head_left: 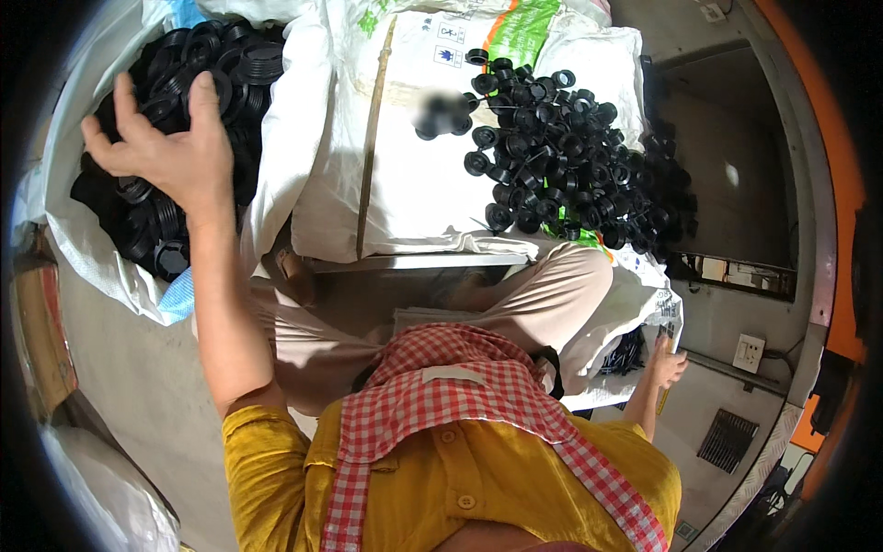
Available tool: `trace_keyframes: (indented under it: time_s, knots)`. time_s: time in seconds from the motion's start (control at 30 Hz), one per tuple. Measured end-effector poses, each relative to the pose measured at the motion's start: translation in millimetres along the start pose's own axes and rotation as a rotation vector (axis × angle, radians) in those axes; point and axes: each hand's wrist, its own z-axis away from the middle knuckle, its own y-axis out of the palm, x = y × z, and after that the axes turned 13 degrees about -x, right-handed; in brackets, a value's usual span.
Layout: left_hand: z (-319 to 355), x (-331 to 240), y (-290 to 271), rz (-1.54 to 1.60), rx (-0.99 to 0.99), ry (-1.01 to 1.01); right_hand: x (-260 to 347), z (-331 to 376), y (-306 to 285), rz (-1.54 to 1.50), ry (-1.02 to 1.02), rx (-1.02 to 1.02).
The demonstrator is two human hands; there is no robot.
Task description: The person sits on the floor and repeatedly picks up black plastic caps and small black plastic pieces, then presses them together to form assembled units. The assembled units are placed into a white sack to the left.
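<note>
At the upper left, my left hand [170, 152] hovers over an open white sack [69, 216] full of black ribbed plastic caps [166, 225]. Its fingers are spread, with nothing between them. Far off to the right and lower down, my right hand [669, 365] is beside a white bag [589, 368] that holds thin black pieces [624, 353]. The thumb stands apart from the loosely bent fingers, and I see nothing in them. A heap of small black caps [561, 156] lies on the white sack-covered work surface [418, 198] ahead of me.
A thin wooden stick [372, 138] lies across the left part of the work surface. A dark recessed panel [727, 166] stands at the right beyond the heap. A wall socket [749, 351] and a floor grate [728, 440] are at the lower right. Cardboard [44, 336] leans at the far left.
</note>
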Motion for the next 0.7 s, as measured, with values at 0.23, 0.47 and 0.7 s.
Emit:
trace_keyframes:
  time_s: [0.23,0.47,0.7]
  knots:
    - [56.3,-70.7,-2.4,0.589,0.376,0.335,164.7,57.1,15.6,-1.154,-0.842,0.108]
    - [116.9,-72.8,-5.0,0.759,0.950,0.272,354.1,218.1,36.7,-0.876,-1.462,0.391]
    - [127.0,-81.9,-4.7,0.709,1.087,0.264,457.5,312.9,23.5,-0.493,-1.362,0.635]
